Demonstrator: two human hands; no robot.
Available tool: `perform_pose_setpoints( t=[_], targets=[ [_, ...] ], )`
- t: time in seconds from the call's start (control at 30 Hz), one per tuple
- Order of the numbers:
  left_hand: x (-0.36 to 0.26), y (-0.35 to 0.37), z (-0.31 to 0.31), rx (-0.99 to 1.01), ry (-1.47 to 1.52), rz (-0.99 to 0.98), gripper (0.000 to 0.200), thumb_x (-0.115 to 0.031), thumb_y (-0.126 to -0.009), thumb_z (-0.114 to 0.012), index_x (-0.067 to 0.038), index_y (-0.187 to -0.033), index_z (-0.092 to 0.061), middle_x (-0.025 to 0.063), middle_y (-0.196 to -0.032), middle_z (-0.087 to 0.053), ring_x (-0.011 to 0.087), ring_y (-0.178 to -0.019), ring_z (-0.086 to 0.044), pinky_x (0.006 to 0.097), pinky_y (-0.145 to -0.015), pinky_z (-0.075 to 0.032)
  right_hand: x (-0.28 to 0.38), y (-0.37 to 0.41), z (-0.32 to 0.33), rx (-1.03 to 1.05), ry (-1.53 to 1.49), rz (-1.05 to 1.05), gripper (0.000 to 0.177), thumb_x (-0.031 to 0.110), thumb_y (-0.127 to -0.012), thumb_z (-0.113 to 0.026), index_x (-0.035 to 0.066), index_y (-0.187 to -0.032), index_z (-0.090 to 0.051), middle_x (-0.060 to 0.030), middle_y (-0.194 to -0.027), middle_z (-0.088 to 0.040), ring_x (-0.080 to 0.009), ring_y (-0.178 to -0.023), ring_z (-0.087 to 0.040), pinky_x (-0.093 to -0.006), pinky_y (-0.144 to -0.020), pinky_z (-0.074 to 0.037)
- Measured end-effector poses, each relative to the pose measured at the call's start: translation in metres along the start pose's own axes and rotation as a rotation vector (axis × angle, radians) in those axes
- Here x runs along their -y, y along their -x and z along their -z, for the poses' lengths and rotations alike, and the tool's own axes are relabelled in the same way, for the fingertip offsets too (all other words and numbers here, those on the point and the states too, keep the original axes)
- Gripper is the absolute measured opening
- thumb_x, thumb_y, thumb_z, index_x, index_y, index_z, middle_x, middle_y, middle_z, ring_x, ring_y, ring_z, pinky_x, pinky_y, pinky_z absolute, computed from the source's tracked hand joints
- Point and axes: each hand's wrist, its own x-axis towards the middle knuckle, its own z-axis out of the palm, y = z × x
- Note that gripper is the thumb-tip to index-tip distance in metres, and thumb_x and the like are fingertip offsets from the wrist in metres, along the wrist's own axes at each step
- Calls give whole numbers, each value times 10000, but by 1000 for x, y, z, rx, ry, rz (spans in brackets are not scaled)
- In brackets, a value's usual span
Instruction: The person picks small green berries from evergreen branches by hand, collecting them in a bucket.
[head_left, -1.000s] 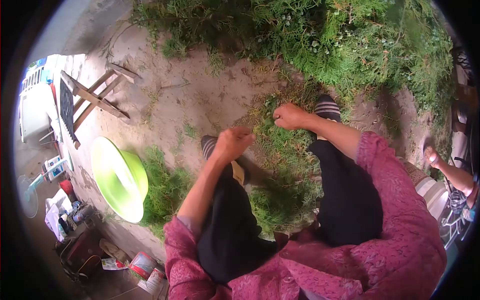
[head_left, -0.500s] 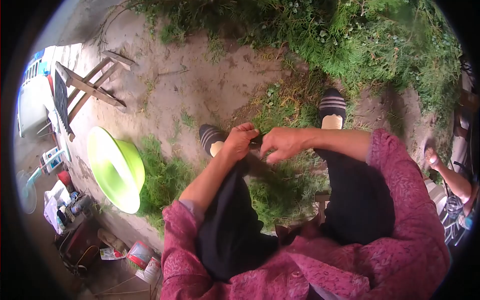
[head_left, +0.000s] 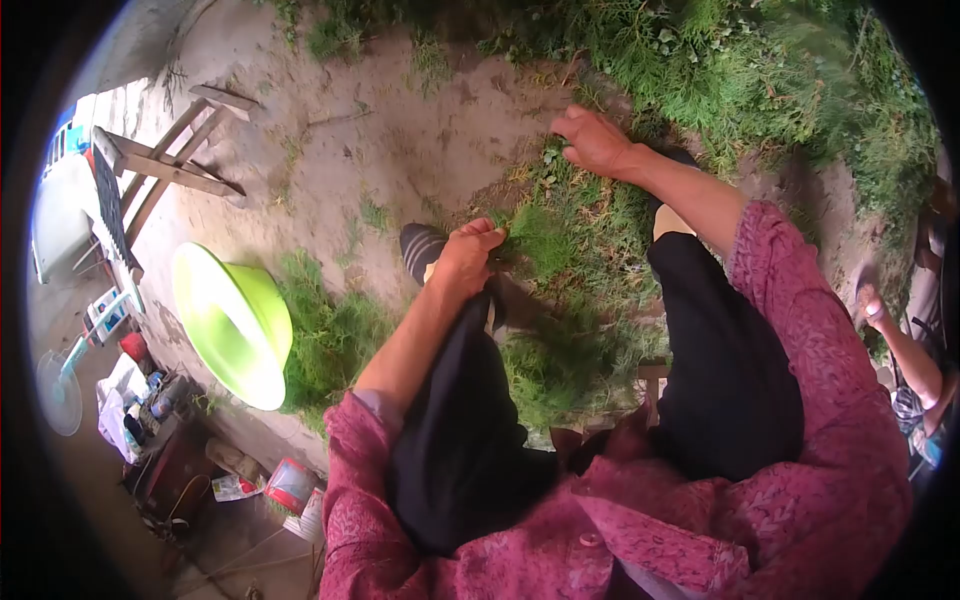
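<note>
Close to my left shoe (head_left: pixel 420 247), my left hand (head_left: pixel 465 258) is closed, thumb against fingers. A feathery green conifer sprig (head_left: pixel 538 240) extends to the right from its fingertips. My right hand (head_left: pixel 597 142) is stretched forward over the ground, in front of my right foot. Its fingers are curled; whatever they may hold is too small to make out. Beneath the hands lie loose green and yellowish clippings (head_left: pixel 590 220). A large heap of cut conifer branches (head_left: pixel 770 100) lies at the far right.
A lime-green basin (head_left: pixel 262 310) is tilted at the left, beside another pile of greenery (head_left: pixel 330 330). Behind it stands a wooden trestle (head_left: pixel 175 165). Buckets (head_left: pixel 288 485) and clutter sit at lower left. Another person's arm (head_left: pixel 910 355) shows at the right edge.
My right hand has moved away from my left, forward and to the right, toward the branch heap. The sprig at my left fingertips now shows plainly. My left hand has barely shifted.
</note>
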Motion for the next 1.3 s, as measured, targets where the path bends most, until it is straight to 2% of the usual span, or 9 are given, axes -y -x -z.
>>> perform_pose_setpoints(
  t=[0.27,0.33,0.43,0.77,0.9,0.97,1.1,1.17,1.3],
  targets=[
    [-8,-7,32,-179,51,-80,137,-21,-826,-499,-83,-705,-476,17,-689,-506,164,-590,-516,356,-563,-493,-4,-9,1,13,20,-42,146,22,-679,-541,3,-815,-492,-113,-733,-514,-281,-720,-543,-382,-598,-444],
    [-6,-11,39,-166,63,-108,144,-21,-831,-496,-76,-699,-472,17,-687,-498,161,-584,-507,343,-553,-492,5,-12,14,242,-791,-504,140,46,-706,-542,7,-836,-508,-51,-698,-524,-160,-621,-554,-296,-489,-437],
    [-6,-10,36,-129,120,-142,184,-32,-821,-506,-96,-663,-439,8,-621,-476,133,-476,-488,289,-431,-463,12,-8,20,285,-1022,-630,179,70,-718,-550,11,-885,-521,-16,-715,-531,-76,-583,-536,-224,-450,-420],
    [-17,-1,26,-34,96,-109,152,-61,-839,-518,-100,-696,-489,-18,-687,-500,104,-593,-475,282,-580,-453,18,-15,20,530,-1107,-536,134,124,-784,-531,57,-899,-539,3,-758,-537,-63,-670,-539,-208,-495,-436],
    [-6,-2,29,122,-737,-111,111,-138,-782,-576,-35,-816,-600,19,-733,-595,111,-683,-541,272,-628,-445,7,-11,26,441,-1007,-555,130,140,-800,-547,62,-903,-545,11,-755,-537,-57,-677,-536,-195,-499,-434],
    [4,1,25,456,-1152,-310,264,-172,-743,-598,-17,-956,-601,62,-797,-626,147,-738,-579,282,-705,-455,-2,-9,23,417,-989,-523,128,139,-803,-550,61,-904,-546,10,-755,-538,-56,-674,-536,-192,-502,-435],
    [-3,5,16,453,-1222,-149,356,-209,-729,-618,-45,-1042,-583,91,-874,-631,152,-811,-584,271,-758,-447,6,-3,22,427,-1125,-562,135,118,-802,-571,44,-911,-542,2,-761,-545,-61,-643,-538,-195,-509,-440],
    [-21,17,-5,143,-1357,-208,335,-199,-752,-610,-19,-1033,-580,102,-886,-623,167,-829,-581,288,-756,-450,19,-2,22,446,-1206,-577,144,117,-802,-579,37,-914,-539,-4,-766,-550,-66,-634,-540,-196,-514,-444],
    [-9,-1,-14,60,-567,-576,337,-267,-751,-627,2,-941,-558,140,-732,-620,180,-720,-606,299,-666,-477,66,4,5,526,-1208,-504,165,129,-813,-578,15,-921,-529,-36,-778,-560,-97,-648,-562,-212,-552,-478]
  ],
)
